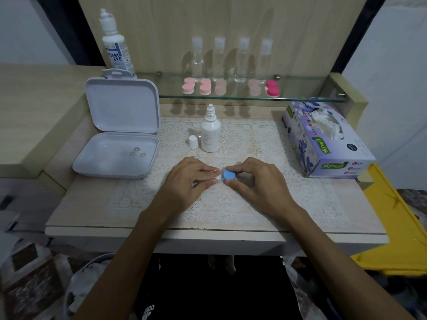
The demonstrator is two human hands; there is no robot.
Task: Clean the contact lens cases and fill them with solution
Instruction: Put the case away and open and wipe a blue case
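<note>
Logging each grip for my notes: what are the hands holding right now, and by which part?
Both hold one lens case: the right hand pinches its blue cap by the rim, the left hand grips the white end.

"Mysoft" on tissue box (323,144), "EYE" on tall bottle (116,49)

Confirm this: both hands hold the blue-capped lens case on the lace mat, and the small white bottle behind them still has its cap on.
Wrong on the cap. The head view shows the small white bottle uncapped, its cap standing on the mat beside it. Both hands do hold the lens case.
</note>
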